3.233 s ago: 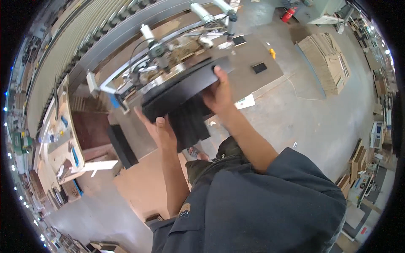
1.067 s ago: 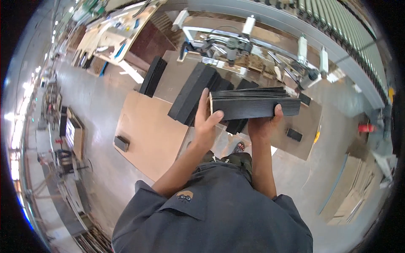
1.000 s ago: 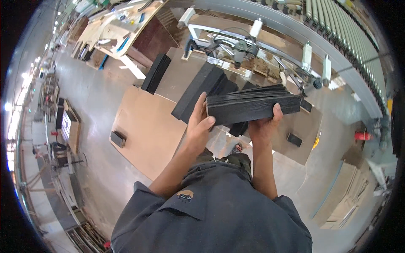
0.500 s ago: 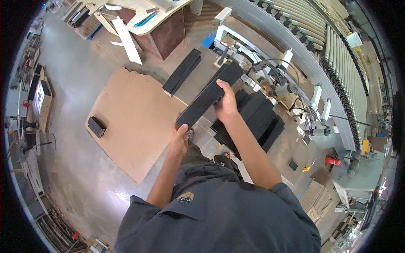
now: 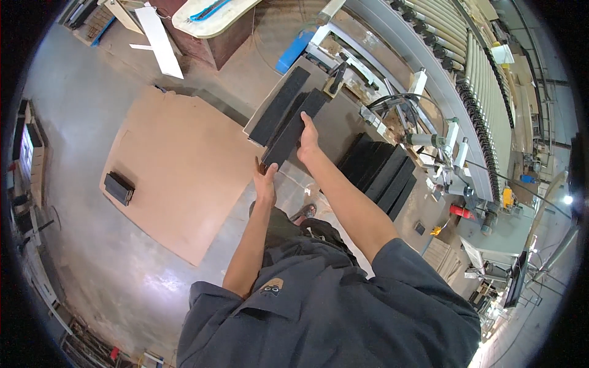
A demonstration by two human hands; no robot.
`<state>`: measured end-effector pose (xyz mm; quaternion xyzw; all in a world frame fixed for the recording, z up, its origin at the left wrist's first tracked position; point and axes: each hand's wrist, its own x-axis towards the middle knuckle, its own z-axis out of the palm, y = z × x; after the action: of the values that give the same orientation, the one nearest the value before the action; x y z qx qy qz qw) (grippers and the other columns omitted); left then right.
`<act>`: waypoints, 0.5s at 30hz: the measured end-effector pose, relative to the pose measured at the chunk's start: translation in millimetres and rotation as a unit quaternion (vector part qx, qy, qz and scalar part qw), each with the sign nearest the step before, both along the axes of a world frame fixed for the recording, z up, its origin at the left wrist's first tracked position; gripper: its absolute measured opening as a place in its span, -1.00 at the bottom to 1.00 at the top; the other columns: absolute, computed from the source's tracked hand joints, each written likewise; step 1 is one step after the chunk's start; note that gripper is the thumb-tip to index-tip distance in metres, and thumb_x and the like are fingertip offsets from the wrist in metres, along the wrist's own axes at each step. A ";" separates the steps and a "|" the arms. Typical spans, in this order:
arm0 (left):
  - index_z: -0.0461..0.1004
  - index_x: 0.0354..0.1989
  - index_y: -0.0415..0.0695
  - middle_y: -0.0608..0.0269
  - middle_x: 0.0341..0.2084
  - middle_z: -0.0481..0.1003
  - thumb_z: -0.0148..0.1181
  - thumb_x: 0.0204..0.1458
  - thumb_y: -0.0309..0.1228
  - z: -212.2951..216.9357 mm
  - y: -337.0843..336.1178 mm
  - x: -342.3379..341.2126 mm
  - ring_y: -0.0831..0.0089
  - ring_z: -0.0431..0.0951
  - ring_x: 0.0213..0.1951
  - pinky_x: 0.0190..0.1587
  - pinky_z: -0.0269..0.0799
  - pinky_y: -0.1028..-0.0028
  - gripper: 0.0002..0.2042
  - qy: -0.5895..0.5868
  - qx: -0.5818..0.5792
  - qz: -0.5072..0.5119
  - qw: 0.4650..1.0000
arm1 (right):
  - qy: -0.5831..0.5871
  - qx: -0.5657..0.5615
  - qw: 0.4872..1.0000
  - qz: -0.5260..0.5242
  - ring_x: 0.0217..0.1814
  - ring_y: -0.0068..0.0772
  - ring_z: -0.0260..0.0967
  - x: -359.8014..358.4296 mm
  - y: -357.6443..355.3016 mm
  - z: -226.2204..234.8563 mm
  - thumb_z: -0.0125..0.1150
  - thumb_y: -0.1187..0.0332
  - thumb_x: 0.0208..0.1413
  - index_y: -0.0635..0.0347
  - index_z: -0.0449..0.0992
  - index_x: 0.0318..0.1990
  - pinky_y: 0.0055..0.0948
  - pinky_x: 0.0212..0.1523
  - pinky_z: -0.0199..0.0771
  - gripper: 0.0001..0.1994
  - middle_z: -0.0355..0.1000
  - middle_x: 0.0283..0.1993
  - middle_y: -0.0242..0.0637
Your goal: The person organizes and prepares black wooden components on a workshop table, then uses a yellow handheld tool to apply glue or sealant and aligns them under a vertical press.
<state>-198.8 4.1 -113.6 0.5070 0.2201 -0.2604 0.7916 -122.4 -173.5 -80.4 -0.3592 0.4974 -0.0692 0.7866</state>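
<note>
Both of my hands are closed on one long black board [image 5: 296, 127], which slants from near my body up to the far right. My left hand [image 5: 265, 182] grips its near end, thumb on top. Along its right edge, nearer the far end, my right hand [image 5: 308, 136] has hold of it. Directly left of it lies a row of black boards [image 5: 280, 105] on a brown work surface [image 5: 338, 119]. Whether the held board rests against that row or hangs just above, I cannot tell. A larger pile of black boards [image 5: 377, 173] lies to the right, partly behind my right forearm.
A brown sheet [image 5: 178, 165] covers the floor at left, with a small black stack [image 5: 119, 187] on it. Beyond the work surface stand a metal frame with cylinders [image 5: 423, 140] and a roller conveyor [image 5: 485, 80]. A cream-topped table [image 5: 215, 24] is at the back.
The held board has moved away from my body, from over the gap between the piles to right beside the left row. My hands moved with it, and the view has shifted.
</note>
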 end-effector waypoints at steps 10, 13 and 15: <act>-0.01 0.66 -0.09 0.26 0.53 0.19 0.33 0.26 -0.32 15.5 -24.4 28.7 0.35 0.25 0.45 0.47 0.12 0.37 -0.15 -0.040 -0.086 0.013 0.995 | -0.078 0.081 0.992 0.053 0.60 0.01 0.18 24.0 -15.7 -3.1 0.23 -0.36 0.26 -0.01 0.19 0.61 0.06 0.58 0.12 -0.07 0.23 0.62 -0.15; 0.01 0.65 -0.09 0.27 0.51 0.20 0.32 0.27 -0.27 13.8 -29.3 33.7 0.36 0.25 0.43 0.46 0.11 0.36 -0.17 -0.020 -0.083 0.022 0.996 | -0.119 0.106 0.986 0.051 0.61 0.03 0.16 26.1 -15.8 -3.4 0.24 -0.40 0.23 -0.01 0.12 0.63 0.09 0.58 0.12 -0.01 0.21 0.62 -0.12; 0.02 0.65 -0.07 0.25 0.50 0.22 0.33 0.27 -0.24 17.0 -34.1 34.6 0.34 0.28 0.40 0.44 0.15 0.35 -0.17 -0.008 -0.074 0.026 0.997 | -0.122 0.111 0.986 0.038 0.61 0.03 0.16 24.1 -14.3 -2.1 0.25 -0.40 0.23 0.00 0.09 0.64 0.11 0.57 0.12 0.00 0.22 0.60 -0.11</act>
<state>-164.2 -30.0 -96.6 0.4430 0.2072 -0.2516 0.8352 -98.3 -187.8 -82.4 -0.2778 0.3883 -0.0267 0.8783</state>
